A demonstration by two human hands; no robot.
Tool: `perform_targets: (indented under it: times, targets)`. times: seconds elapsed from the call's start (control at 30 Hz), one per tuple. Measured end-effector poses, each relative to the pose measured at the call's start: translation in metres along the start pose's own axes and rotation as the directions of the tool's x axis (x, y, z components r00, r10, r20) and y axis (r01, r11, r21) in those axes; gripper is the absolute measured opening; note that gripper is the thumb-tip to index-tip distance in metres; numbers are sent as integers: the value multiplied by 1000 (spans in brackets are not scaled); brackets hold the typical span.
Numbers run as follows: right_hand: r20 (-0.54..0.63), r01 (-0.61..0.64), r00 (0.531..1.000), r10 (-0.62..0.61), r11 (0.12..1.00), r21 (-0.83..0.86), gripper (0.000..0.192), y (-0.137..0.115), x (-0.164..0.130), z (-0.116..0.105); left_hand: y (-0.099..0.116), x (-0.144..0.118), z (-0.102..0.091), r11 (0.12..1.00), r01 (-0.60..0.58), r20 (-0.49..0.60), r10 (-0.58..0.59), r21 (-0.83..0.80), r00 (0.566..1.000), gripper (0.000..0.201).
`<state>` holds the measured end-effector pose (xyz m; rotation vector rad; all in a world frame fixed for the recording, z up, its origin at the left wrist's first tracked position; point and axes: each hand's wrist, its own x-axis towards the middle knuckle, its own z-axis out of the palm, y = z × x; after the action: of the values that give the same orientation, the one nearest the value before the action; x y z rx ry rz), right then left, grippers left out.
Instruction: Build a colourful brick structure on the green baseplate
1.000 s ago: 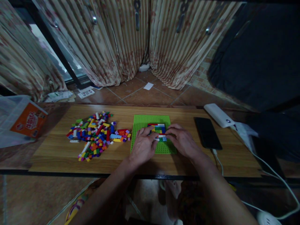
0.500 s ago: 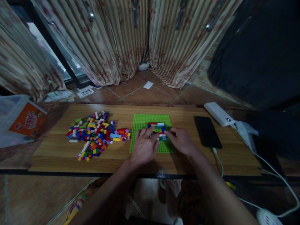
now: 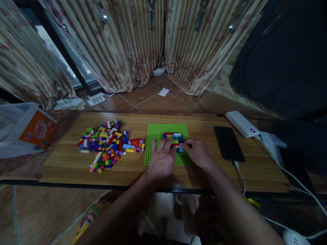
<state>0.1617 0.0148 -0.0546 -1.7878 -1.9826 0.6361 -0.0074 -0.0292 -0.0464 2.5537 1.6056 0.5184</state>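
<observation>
A small frame of colored toy bricks (image 3: 176, 140), with red, blue, green, yellow and white pieces, sits on a green studded baseplate (image 3: 155, 130). My left hand (image 3: 162, 162) lies over the left part of the baseplate, fingers stretched out and spread against the near left side of the frame. Its palm and fingers hide part of the bricks. At the near right corner, my right hand (image 3: 198, 153) has thumb and index finger pinched on a small brick, which its fingertips mostly cover. A light blue brick (image 3: 179, 149) shows just below those fingertips.
A pile of loose bricks (image 3: 107, 146) spreads over the left of the wooden table (image 3: 63, 166). On the right lie a black phone (image 3: 229, 143) with a cable and a white power bank (image 3: 241, 124). A clear plastic box (image 3: 15, 115) stands beyond the left end.
The view has shifted slightly, so the table appears farther right. My left fingers have straightened and spread more over the bricks. My right hand stays at the frame's near right corner.
</observation>
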Motion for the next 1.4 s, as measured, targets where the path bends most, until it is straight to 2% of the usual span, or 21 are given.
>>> perform_targets:
  times: [0.13, 0.23, 0.33, 0.4, 0.53, 0.6, 0.7, 0.9, 1.0, 1.1, 1.2, 1.4]
  targets:
    - [-7, -17, 1000, 17, 1000, 11, 31, -1, 0, 1, 7, -2, 2, 1000, 11, 12, -11, 10, 1000, 29]
    - [20, -24, 1000, 23, 998, 60, 33, 1, 1, -2, 5, -3, 4, 999, 29, -4, -29, -43, 1000, 28]
    - [72, -46, 997, 39, 994, 100, 40, 5, 3, -7, -6, -2, 2, 988, 57, -79, -69, -141, 995, 28]
    - [67, -88, 994, 81, 991, 105, 44, 7, 4, -11, -19, 1, -2, 970, 106, -158, -143, -217, 977, 28]
    - [-137, -137, 979, 149, 986, 95, 46, 6, 5, -18, -53, 9, -14, 913, 208, -288, -317, -352, 904, 27]
    - [-237, -111, 962, 139, 986, 128, 46, 1, 4, -20, -69, 12, -20, 887, 230, -327, -373, -401, 868, 28]
    - [-307, -52, 945, 108, 981, 185, 45, -9, 2, -20, -87, 13, -26, 854, 244, -369, -434, -460, 822, 27]
    - [-362, 23, 930, 57, 977, 213, 44, -26, -1, -13, -103, 7, -37, 793, 275, -402, -533, -544, 744, 25]
    - [-358, 46, 933, 34, 976, 212, 42, -36, -3, -8, -113, 4, -43, 737, 301, -413, -614, -606, 672, 25]
    - [-314, 67, 949, 6, 973, 222, 41, -46, -7, -3, -124, 0, -49, 653, 264, -417, -692, -710, 589, 23]
    - [-278, 135, 958, -72, 968, 213, 40, -56, -10, 6, -131, -4, -56, 579, 196, -409, -740, -791, 534, 22]
    - [-232, 315, 937, -262, 921, 229, 36, -75, -14, 28, -137, -13, -72, 504, 167, -393, -806, -847, 442, 29]
